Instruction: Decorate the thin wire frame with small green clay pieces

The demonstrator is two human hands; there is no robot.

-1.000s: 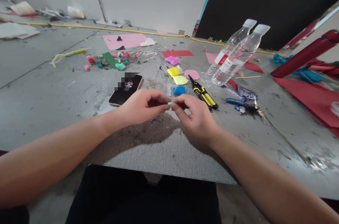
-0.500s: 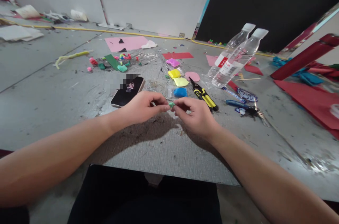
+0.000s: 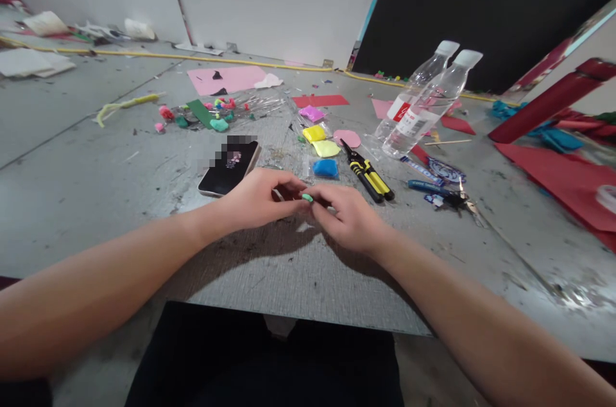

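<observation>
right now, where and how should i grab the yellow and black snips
Probably around both handles of the snips, coming from the near right with the right hand. They lie flat, handles angled toward that side and blades pointing away. That hand's fingertips are at the small green piece, so it would have to be free first.

the head camera looks forward and down across the table (image 3: 269,285).
</observation>
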